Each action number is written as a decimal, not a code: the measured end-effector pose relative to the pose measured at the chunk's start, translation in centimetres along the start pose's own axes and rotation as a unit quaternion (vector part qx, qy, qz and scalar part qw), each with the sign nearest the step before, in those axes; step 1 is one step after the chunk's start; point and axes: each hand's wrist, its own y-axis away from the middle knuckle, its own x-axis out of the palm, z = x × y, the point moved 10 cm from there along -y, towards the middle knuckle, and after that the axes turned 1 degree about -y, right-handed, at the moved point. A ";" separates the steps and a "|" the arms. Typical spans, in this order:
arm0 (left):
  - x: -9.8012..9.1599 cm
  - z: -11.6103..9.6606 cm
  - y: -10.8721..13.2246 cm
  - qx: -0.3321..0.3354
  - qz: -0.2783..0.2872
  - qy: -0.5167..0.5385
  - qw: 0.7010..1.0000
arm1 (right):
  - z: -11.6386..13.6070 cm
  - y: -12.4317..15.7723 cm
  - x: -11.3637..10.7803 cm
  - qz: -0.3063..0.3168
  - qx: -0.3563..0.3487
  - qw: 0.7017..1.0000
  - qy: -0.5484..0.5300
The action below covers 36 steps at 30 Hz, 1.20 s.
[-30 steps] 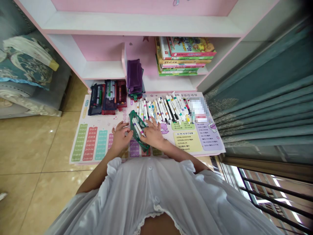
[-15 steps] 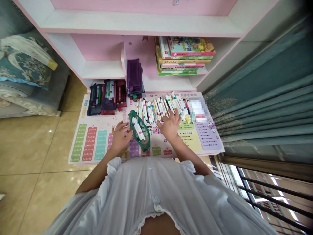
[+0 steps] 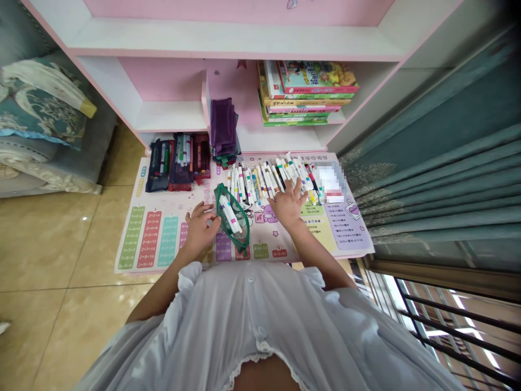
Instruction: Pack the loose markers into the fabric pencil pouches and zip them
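Note:
A green mesh pouch lies on the desk in front of me, its mouth spread, with several white markers inside. At its left edge is my left hand, fingers apart and curved, the thumb next to the rim; whether it touches the mesh I cannot tell. Beyond the pouch, a long row of white markers with coloured bands lies side by side. My right hand rests over the near ends of the row's right part, fingers spread, nothing visibly held.
Filled mesh pouches sit at the back left, beside a stack of purple and green pouches. Books are piled on the shelf. A blurred white rectangle lies right of the markers. A curtain hangs at the right.
My right hand has shifted a little to the right along the marker row and slightly toward me. My left hand and the green pouch have hardly moved.

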 end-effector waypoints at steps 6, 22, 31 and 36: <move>0.0 -0.1 0.0 -0.002 0.003 -0.001 1.000 | 0.5 1.2 -2.5 -0.080 -0.011 0.995 -0.055; 0.0 0.0 0.0 0.000 -0.007 0.008 1.000 | 9.9 8.5 -2.8 0.026 -0.230 0.945 -0.230; 0.0 0.0 0.0 0.000 -0.010 0.009 1.000 | 11.7 7.6 -0.2 0.119 -0.219 0.946 -0.208; 0.0 0.1 0.0 -0.002 -0.009 0.009 1.000 | 11.6 7.2 0.5 0.153 -0.213 0.944 -0.198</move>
